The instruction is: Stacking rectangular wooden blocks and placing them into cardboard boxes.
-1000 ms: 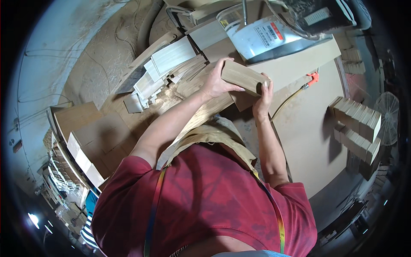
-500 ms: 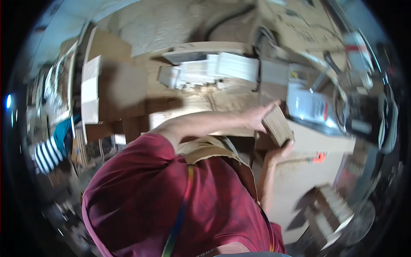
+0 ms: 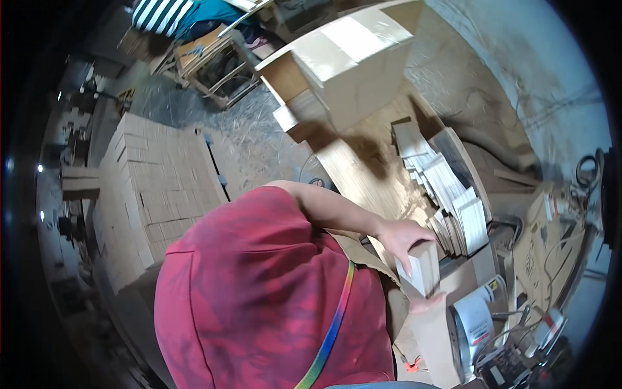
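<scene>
Between my two hands is a small stack of pale wooden pieces. My left hand is closed over its upper end, thumb on one side. My right hand supports the lower end, its fingers partly hidden by the stack. Beside them, a row of similar thin wooden pieces leans along the edge of the wooden work surface, amid sawdust.
A cardboard box stands at the far end of the surface. To the left rises a large pile of wooden blocks. A machine with a white labelled cover is at lower right. A person in a striped sleeve is at upper left.
My view has swung left, bringing the block pile into sight. The stack stays in both hands and has been turned more upright, showing a paler face.
</scene>
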{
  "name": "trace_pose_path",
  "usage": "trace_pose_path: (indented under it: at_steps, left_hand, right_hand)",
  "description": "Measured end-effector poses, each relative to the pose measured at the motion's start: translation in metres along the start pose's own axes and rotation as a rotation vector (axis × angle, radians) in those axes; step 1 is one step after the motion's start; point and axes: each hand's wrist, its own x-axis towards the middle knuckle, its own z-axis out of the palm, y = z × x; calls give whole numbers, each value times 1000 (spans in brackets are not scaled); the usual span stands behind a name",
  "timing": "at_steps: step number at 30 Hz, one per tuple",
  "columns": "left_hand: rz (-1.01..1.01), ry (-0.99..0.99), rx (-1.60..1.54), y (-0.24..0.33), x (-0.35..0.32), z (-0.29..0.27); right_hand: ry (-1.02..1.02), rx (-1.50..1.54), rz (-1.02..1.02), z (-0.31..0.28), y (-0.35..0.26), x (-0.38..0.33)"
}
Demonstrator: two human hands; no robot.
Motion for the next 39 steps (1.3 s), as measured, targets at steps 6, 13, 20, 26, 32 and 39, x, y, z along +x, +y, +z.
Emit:
trace_pose_path:
  at_steps: [6, 13, 20, 26, 32, 39]
  left_hand:
    - [-358, 489, -75, -29, -79, -56]
    - [-348, 881, -690, 10, -181, -131]
    - [-413, 822, -104, 6, -187, -160]
    - [-461, 758, 133, 19, -184, -171]
    - [-491, 855, 56, 11, -162, -176]
    - [-856, 897, -416, -10, -220, -95]
  right_hand:
    - [-278, 127, 510, 159, -93, -30]
    - [-1271, -299, 227, 277, -91, -11]
    - [-1761, -795, -169, 352, -112, -5]
    - [-1874, -790, -134, 372, -107, -20]
    - [-1616, -680, 76, 326, -69, 9]
    - [-1118, -368, 521, 292, -59, -26]
